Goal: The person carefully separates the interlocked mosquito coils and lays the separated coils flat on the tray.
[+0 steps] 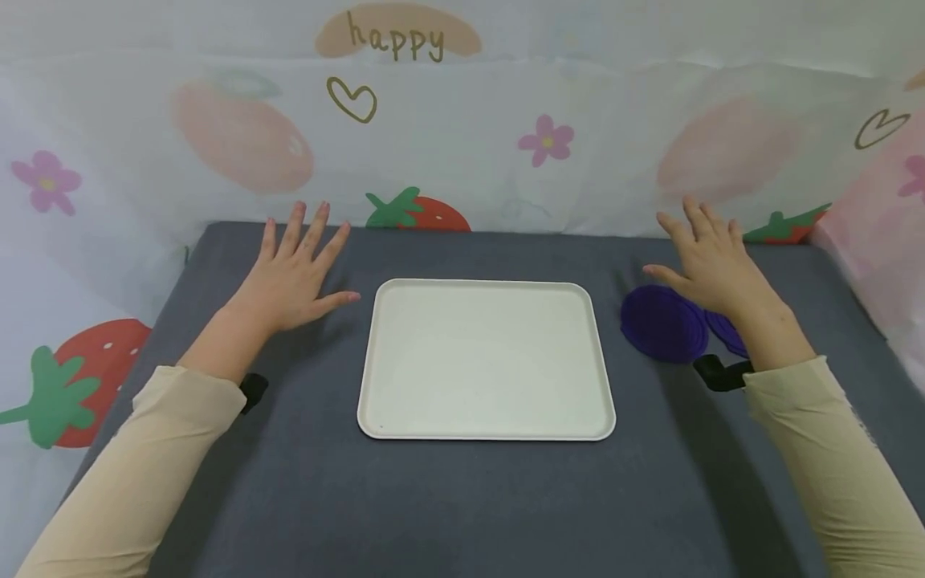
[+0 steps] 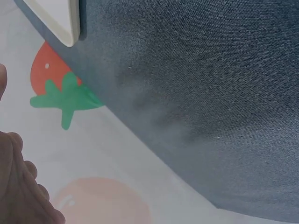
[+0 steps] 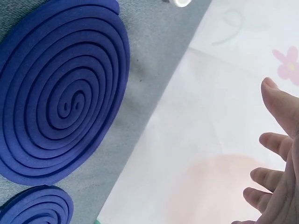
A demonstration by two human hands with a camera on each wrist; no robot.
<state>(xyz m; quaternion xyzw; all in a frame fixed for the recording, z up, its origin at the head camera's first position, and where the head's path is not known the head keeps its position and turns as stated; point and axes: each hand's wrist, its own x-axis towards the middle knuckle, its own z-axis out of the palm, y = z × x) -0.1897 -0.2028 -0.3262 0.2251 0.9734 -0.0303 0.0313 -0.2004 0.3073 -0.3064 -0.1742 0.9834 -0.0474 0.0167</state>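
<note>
A white rectangular tray (image 1: 487,361) lies flat on the table between my two hands. My left hand (image 1: 289,277) hovers to the tray's left with its fingers spread, holding nothing. On the other side my right hand (image 1: 715,265), also with spread fingers and nothing held, hangs above two purple-blue coiled discs. The larger-looking coiled disc (image 1: 663,325) shows fully in the head view, while the second coiled disc (image 1: 726,333) is partly hidden by the right hand and wrist. Up close in the right wrist view, the near disc (image 3: 70,93) is a cord wound into a tight double spiral.
Dark grey cloth (image 1: 470,506) covers the table. Along the back and sides hangs a white printed sheet (image 1: 462,136) with strawberries, flowers, hearts and the word "happy". Black wrist mounts (image 1: 723,374) stick out below the sleeves.
</note>
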